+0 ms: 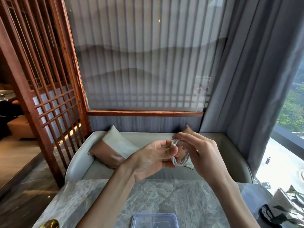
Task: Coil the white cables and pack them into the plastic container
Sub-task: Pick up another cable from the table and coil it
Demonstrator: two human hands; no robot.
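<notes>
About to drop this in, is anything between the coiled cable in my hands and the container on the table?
Nothing visible: the coiled cable is held above the bare marble table, and the plastic container sits nearer you.

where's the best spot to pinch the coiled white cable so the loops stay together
Pinch across the bundled strands at the top of the coiled white cable, coming from the left, where the left hand thumb already presses them together. The loops hang free and fan apart lower down, so a grip there would likely catch fewer strands. The right hand holds the top too.
</notes>
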